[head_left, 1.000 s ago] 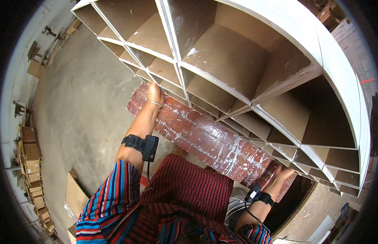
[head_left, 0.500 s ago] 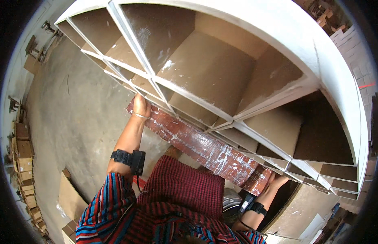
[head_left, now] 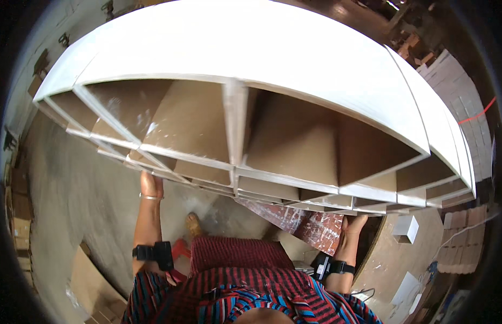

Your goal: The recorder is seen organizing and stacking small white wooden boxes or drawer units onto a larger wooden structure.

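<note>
A big white shelf unit (head_left: pixel 235 43) with a curved outer edge and several brown-lined compartments spans the view in front of me, tilted. My left hand (head_left: pixel 151 186) grips its lower edge near the left side, the fingers hidden beneath it. Toward the right end, my right hand (head_left: pixel 354 224) is closed at the same lower edge, its fingertips also out of sight. Below the unit, next to my right hand, shows a worn red-brown board (head_left: pixel 322 232) streaked with white paint.
A brown panel (head_left: pixel 94 275) lies at the lower left on the concrete floor (head_left: pixel 73 189). To the right is a brown surface with a small white box (head_left: pixel 405 229) on it. Stacked cartons (head_left: pixel 20 210) line the left wall; a red cord (head_left: pixel 477 114) crosses at far right.
The shelf unit has swung round and tipped, so more of its white outer face shows. My left hand has moved left and down with it, away from the red-brown board, now mostly covered.
</note>
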`<state>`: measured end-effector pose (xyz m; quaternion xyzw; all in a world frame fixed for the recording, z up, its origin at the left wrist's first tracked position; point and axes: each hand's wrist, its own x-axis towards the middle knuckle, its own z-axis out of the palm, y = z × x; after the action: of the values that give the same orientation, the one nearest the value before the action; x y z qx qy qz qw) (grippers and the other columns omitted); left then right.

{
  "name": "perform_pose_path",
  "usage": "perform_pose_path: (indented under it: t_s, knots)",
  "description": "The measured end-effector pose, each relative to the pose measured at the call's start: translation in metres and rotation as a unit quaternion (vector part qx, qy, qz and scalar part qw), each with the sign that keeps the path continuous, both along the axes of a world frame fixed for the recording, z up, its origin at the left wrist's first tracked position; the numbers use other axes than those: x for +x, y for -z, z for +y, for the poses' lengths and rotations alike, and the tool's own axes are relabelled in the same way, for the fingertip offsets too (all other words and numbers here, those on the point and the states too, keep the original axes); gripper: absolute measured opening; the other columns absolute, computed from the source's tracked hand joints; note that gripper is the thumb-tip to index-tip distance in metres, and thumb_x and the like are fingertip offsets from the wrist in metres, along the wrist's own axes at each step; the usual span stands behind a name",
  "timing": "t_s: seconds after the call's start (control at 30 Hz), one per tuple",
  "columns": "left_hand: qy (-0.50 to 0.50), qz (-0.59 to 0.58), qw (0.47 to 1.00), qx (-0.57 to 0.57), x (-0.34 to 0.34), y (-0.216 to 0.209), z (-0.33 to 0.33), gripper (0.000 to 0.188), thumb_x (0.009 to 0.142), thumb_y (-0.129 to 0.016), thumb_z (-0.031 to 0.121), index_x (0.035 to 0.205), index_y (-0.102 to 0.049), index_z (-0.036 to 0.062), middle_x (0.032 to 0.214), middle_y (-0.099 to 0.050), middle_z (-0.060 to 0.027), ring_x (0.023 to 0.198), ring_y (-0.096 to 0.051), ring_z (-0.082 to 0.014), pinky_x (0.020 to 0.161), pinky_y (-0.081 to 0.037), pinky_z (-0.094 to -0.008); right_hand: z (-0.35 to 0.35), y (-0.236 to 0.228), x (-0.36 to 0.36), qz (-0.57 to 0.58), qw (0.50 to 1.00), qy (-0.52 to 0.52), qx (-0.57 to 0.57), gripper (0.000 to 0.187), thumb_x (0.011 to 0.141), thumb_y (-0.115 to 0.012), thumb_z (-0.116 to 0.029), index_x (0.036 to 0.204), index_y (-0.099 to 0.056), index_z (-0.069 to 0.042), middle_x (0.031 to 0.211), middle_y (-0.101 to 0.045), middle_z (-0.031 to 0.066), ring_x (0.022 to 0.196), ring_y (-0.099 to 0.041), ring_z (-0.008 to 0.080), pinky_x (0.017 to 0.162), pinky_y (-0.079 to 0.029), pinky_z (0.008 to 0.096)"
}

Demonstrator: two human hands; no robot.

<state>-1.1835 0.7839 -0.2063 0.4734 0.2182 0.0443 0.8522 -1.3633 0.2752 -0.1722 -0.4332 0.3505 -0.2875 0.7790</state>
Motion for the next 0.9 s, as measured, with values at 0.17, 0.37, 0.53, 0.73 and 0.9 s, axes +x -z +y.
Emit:
perform_pose_path:
  t_s: [0.17, 0.37, 0.53, 0.73, 0.9]
  knots:
    - [0.023, -0.001, 1.000, -0.019, -0.012, 0.006, 0.026, 0.051, 0.079, -0.040, 0.037, 0.120, -0.034, 0.0061, 0.122, -0.037, -0.0082, 0.112, -0.034, -0.0233, 0.092, -0.027, -0.0387, 0.010, 0.019, 0.027, -0.005, 0.999, 0.015, 0.047, 0.045, 0.078, -0.046, -0.038, 0.108, -0.043, -0.005, 0.103, -0.048, 0.0072, 0.096, -0.044, 0.0199, 0.085, -0.034, 0.0331]
    - [0.014, -0.025, 1.000, 0.004, -0.026, 0.033, 0.085, 0.051, 0.078, -0.043, 0.039, 0.116, -0.038, 0.0051, 0.117, -0.042, -0.0094, 0.107, -0.039, -0.0240, 0.088, -0.032, -0.0381, 0.043, 0.044, 0.089, -0.014, 0.997, -0.068, 0.035, 0.040, 0.075, -0.049, -0.030, 0.104, -0.045, -0.002, 0.099, -0.051, 0.0083, 0.094, -0.046, 0.0219, 0.083, -0.035, 0.0335]
    - [-0.053, -0.059, 0.997, 0.016, -0.016, 0.040, 0.117, 0.046, 0.079, -0.044, 0.033, 0.114, -0.039, 0.0024, 0.115, -0.043, -0.0083, 0.105, -0.040, -0.0220, 0.088, -0.032, -0.0342, 0.088, 0.085, 0.155, -0.035, 0.986, -0.146, 0.069, 0.039, 0.074, -0.050, -0.030, 0.102, -0.048, -0.003, 0.098, -0.052, 0.0075, 0.094, -0.045, 0.0205, 0.082, -0.034, 0.0326]
    - [-0.129, -0.073, 0.989, 0.025, -0.011, 0.079, 0.149, 0.041, 0.080, -0.043, 0.030, 0.111, -0.042, 0.0028, 0.111, -0.046, -0.0092, 0.101, -0.044, -0.0229, 0.086, -0.036, -0.0350, 0.120, 0.101, 0.217, -0.039, 0.975, -0.200, 0.084, 0.041, 0.074, -0.050, -0.031, 0.103, -0.048, -0.004, 0.100, -0.051, 0.0074, 0.095, -0.045, 0.0205, 0.083, -0.033, 0.0326]
    - [-0.134, -0.112, 0.984, 0.038, 0.004, 0.076, 0.143, 0.043, 0.080, -0.044, 0.030, 0.112, -0.041, 0.0020, 0.112, -0.045, -0.0094, 0.102, -0.043, -0.0228, 0.086, -0.036, -0.0350, 0.122, 0.129, 0.268, -0.057, 0.964, -0.243, 0.094, 0.049, 0.073, -0.051, -0.039, 0.108, -0.045, -0.005, 0.104, -0.049, 0.0075, 0.098, -0.044, 0.0205, 0.082, -0.035, 0.0326]
